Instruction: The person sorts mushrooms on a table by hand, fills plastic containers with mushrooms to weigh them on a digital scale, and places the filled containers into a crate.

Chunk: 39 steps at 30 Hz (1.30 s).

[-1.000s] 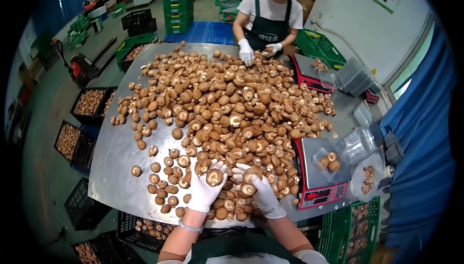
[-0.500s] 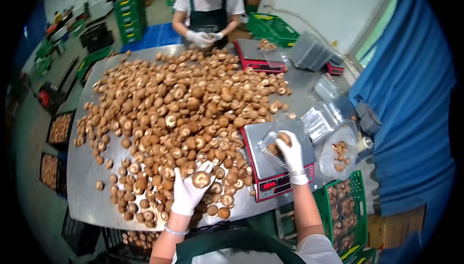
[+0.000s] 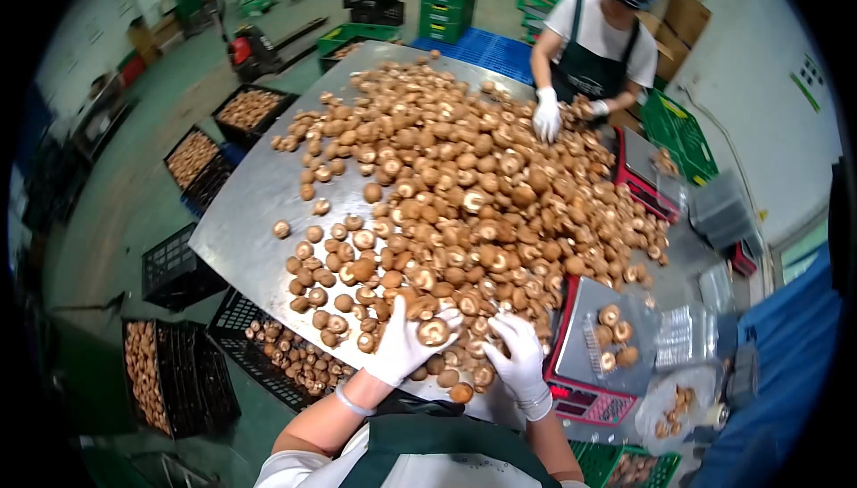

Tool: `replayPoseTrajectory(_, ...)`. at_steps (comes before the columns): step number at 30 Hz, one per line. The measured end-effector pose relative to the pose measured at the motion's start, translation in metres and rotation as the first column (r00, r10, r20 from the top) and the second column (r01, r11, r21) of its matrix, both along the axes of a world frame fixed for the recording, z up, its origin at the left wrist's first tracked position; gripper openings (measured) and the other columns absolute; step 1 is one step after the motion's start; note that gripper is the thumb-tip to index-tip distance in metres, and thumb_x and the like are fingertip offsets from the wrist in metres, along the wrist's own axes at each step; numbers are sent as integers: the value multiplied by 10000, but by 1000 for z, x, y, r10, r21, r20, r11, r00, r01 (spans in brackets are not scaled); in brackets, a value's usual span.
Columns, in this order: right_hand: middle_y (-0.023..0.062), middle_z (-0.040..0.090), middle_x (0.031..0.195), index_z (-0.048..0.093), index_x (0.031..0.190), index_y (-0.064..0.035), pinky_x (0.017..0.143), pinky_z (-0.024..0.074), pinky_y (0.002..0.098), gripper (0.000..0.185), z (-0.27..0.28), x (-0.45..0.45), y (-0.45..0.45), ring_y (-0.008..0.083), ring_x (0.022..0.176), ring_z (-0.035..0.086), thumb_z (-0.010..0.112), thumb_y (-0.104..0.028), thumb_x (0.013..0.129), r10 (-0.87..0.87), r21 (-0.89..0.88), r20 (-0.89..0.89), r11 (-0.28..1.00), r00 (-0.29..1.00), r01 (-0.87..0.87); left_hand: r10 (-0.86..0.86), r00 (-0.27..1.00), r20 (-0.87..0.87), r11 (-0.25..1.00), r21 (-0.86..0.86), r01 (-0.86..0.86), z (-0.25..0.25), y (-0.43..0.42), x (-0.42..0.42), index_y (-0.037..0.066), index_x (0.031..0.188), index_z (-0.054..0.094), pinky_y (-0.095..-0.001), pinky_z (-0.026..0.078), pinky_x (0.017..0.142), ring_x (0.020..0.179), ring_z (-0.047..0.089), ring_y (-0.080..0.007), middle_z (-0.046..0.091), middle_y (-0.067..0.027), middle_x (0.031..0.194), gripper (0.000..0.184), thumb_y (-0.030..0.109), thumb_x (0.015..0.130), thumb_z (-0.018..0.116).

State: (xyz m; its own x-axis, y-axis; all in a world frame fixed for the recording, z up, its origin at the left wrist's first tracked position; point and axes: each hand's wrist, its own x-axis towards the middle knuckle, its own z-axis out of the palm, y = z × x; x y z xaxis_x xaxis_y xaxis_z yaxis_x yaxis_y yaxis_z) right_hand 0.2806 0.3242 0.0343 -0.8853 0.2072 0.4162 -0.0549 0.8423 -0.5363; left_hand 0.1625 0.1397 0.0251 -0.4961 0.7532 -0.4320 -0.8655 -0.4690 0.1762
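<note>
My left hand (image 3: pixel 406 343), in a white glove, holds a mushroom (image 3: pixel 433 333) with its pale underside up, at the near edge of the pile. To its right, my right hand (image 3: pixel 520 356), also gloved, is over the near mushrooms with its fingers apart and nothing visible in it. A large heap of brown mushrooms (image 3: pixel 482 193) covers much of the metal table (image 3: pixel 245 207). On the near red scale (image 3: pixel 585 381), a clear plastic tray (image 3: pixel 596 345) holds several mushrooms.
Across the table a co-worker (image 3: pixel 598 41) handles mushrooms beside a second scale (image 3: pixel 638 166). Clear plastic containers (image 3: pixel 686 336) and a bag of mushroom pieces (image 3: pixel 676 412) lie at the right. Black crates of mushrooms (image 3: pixel 183 372) stand on the floor at the left.
My right hand has gone from the tray on the scale back to the pile, and the tray holds more mushrooms than a second ago. The view has swung left. My left hand still holds a mushroom.
</note>
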Motion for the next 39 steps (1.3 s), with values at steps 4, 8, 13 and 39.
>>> replayPoseTrajectory(4,134,628,1099,636,1115,-41,886,475,370,458,-8,-25,-38,295,1008,594,771,-225,718,148,-270,123,957,981,-110,218,974,-67,973,-56,-222,-32,-58,-14,-23,1380,327,-487,430,1000,1262,451,-354,407,-236,1397,800,631,918,348)
replayPoseTrajectory(8,167,560,1224,512,1286,-34,940,455,377,677,1,-67,-108,327,1125,546,757,-334,730,362,-215,103,918,927,-334,207,978,-31,973,113,-203,-54,-78,-10,12,1375,343,-442,459,985,1171,535,-324,490,-198,1329,714,587,955,282)
replayPoseTrajectory(13,115,591,1160,513,1259,-15,928,455,317,522,-26,-99,-131,215,1078,576,711,-167,800,536,-710,119,634,836,-305,300,954,-7,953,-45,-300,-34,-142,-32,42,1186,501,-493,445,982,1186,502,-356,469,-227,1309,581,547,969,314)
replayPoseTrajectory(39,109,492,1345,377,1400,-22,979,444,334,482,-68,-179,-144,240,1161,550,476,-149,945,436,-925,50,-318,899,206,-540,256,-802,367,-498,-785,-89,-216,-135,4,1113,598,-383,418,978,1102,546,-323,582,-176,1165,331,70,794,656)
